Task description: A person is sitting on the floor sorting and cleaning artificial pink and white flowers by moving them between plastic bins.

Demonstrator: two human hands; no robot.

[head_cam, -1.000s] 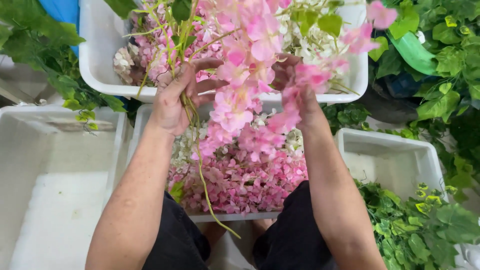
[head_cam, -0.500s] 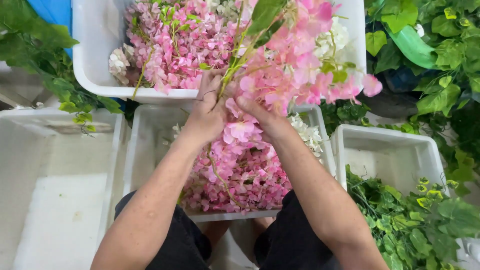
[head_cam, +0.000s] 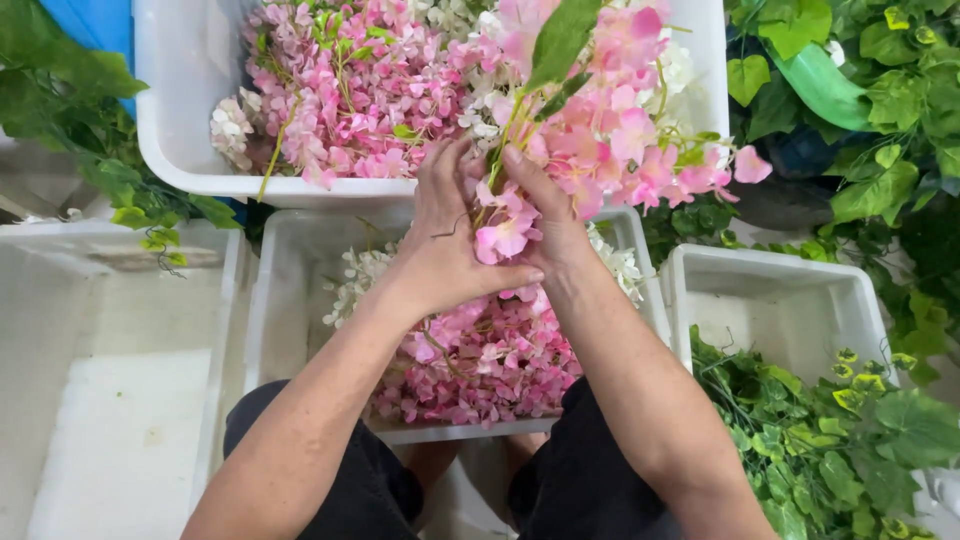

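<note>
My left hand point(head_cam: 447, 240) and my right hand point(head_cam: 548, 215) meet around a bunch of artificial pink flowers point(head_cam: 610, 130) with green stems and a large green leaf point(head_cam: 560, 40). Both hands grip the bunch at its stems, above the near white tub point(head_cam: 290, 270). That tub holds loose pink and white blossoms point(head_cam: 500, 360). A far white tub point(head_cam: 170, 110) is heaped with more pink and white flowers point(head_cam: 350, 90). The stems' lower ends are hidden between my palms.
A white tub point(head_cam: 60, 300) on the left holds a white sheet. Another white tub point(head_cam: 790, 300) at right holds green vine leaves point(head_cam: 840, 440). Green foliage lies at the top left point(head_cam: 80, 110) and the right point(head_cam: 880, 150). My dark shorts point(head_cam: 580, 480) sit at the bottom.
My hands came together: the left moved right from holding a dangling stem, the right closed in. The flower bunch gathered and rose between them; the hanging stem is no longer dangling.
</note>
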